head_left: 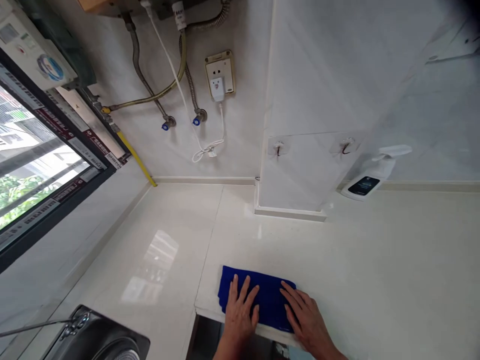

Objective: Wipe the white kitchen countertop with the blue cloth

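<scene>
Two hands lie flat on a folded blue cloth at the near edge of the pale countertop: I log the left hand with fingers spread and palm down on the cloth's left half, the right hand likewise spread, on its right end. Neither pinches or bunches the fabric; both press it flat. My reading: wiping is the step in hand, cloth at the counter lip near a dark gap below. Next move, as I judge it, calls for steady downward pressure and a push away across the slab. A dark appliance sits at lower left. Farther back, a white spray bottle leans at the wall, dark label unreadable. Beyond, a wall socket with white plug, two blue-handled valves, a window whose frame stickers are too small to read.
</scene>
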`<action>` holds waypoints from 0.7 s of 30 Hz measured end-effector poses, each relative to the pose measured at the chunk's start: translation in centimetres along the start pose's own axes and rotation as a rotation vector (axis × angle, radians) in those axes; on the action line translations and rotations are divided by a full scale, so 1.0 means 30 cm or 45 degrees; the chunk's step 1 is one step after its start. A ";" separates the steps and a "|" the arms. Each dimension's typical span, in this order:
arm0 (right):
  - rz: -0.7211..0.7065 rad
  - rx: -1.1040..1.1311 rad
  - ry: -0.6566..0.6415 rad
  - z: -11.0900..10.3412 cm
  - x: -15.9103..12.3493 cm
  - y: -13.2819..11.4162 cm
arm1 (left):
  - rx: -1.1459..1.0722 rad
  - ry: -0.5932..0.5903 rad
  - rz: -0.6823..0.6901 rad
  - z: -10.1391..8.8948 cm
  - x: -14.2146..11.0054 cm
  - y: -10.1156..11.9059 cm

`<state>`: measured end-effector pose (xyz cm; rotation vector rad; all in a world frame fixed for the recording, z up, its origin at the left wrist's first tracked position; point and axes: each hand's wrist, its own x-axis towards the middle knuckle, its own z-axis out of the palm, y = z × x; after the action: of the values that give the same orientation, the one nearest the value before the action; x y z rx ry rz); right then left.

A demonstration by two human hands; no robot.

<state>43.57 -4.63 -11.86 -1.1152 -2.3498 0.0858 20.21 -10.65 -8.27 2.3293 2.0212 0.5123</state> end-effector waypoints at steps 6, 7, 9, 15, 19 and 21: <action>0.015 0.102 0.131 -0.012 -0.074 0.099 | 0.114 0.008 -0.189 -0.108 -0.051 -0.293; 0.044 0.089 0.153 -0.019 -0.102 0.129 | 0.111 0.012 -0.257 -0.131 -0.071 -0.358; 0.110 0.050 0.201 -0.035 -0.158 0.185 | 0.084 0.023 -0.401 -0.179 -0.114 -0.485; 0.257 0.002 0.205 -0.072 -0.230 0.221 | -0.067 0.112 -0.853 -0.239 -0.101 -0.656; 0.277 -0.033 0.210 -0.071 -0.213 0.200 | 0.125 0.205 -0.868 -0.142 0.027 -0.545; 0.274 -0.042 0.215 -0.069 -0.207 0.199 | 0.270 0.280 -0.887 -0.087 0.071 -0.483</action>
<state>51.99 -5.62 -14.46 -1.3349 -2.0850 0.0287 5.87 -6.74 -8.53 1.5113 2.8942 0.5397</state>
